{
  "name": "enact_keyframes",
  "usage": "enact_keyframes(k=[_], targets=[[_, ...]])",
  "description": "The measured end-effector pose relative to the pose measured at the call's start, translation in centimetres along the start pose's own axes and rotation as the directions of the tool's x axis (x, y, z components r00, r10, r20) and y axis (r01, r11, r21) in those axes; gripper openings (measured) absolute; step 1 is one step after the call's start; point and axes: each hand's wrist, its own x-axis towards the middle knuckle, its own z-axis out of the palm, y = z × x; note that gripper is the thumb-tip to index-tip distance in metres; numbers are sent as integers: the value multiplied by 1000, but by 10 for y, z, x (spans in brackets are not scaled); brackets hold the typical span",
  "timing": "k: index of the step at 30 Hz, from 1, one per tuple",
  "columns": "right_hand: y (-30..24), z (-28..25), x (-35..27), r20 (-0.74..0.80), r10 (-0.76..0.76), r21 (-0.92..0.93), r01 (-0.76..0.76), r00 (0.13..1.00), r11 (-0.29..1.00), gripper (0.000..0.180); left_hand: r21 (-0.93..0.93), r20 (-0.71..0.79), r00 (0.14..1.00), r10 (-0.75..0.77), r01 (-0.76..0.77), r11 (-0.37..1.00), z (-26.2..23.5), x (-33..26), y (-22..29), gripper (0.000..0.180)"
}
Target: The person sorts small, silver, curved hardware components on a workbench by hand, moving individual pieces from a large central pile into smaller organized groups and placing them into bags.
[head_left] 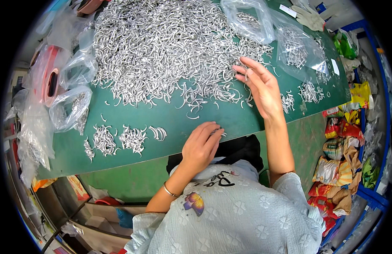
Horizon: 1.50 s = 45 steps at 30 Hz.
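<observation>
A large heap of small curved silver metal pieces (162, 46) covers the far half of the green table (170, 122). Near the front edge, my left hand (200, 144) rests with bent fingers closed over a few curved metal pieces (218, 131), whose ends show past the fingertips. My right hand (264, 89) is raised over the heap's right edge, its fingers apart and nothing clearly visible between them. Left of my left hand lie a short row of curved pieces (158, 133) and small piles (133, 139) of the same kind.
Clear plastic bags with metal pieces lie at the left (71, 108) and far right (295, 48). Two small piles (310, 92) sit right of my right hand. A pale glove (309, 17) lies at the far right corner. Coloured packages (331, 169) fill a blue rack (376, 199).
</observation>
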Motion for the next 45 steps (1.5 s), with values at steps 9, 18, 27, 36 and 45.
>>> enact_keyframes(k=[9,18,27,36,45], targets=[[-6,-32,-7,193,-158,-550,241,968,800,31,-2,10,1000,-9,9,1000,-1,1,2,28],[-20,-80,-2,159,-44,-409,106,986,906,25,2,22,1000,-12,12,1000,0,0,1,29],[-12,-76,-5,102,-183,-960,145,978,239,13,11,14,1000,-19,19,1000,0,2,2,28],[-19,-34,-25,161,-262,-775,286,952,564,9,17,-12,1000,-27,27,1000,1,1,1,29],[-16,7,-54,286,-205,-496,328,936,804,13,-59,-43,997,-56,54,997,-1,-1,2,31]])
